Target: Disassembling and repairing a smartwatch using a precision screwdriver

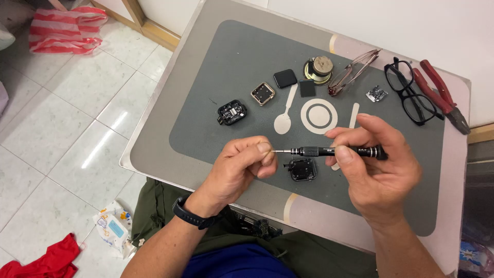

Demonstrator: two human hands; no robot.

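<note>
Right hand (378, 172) pinching a thin black screwdriver (334, 151), held flat above a small grey tray table (206, 67). Left hand (244, 167) closed on its tip. Just under it, a little black square case (302, 169). Farther back, more small parts, two glasses, red pliers (442, 95). Down left, white floor tiles (62, 118), a red striped bag (64, 30).

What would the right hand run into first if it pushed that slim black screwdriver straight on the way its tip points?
The right hand aims the slim black screwdriver leftward; its thin metal tip already sits at the pinched fingertips of the left hand, so it would likely meet them first.
</note>
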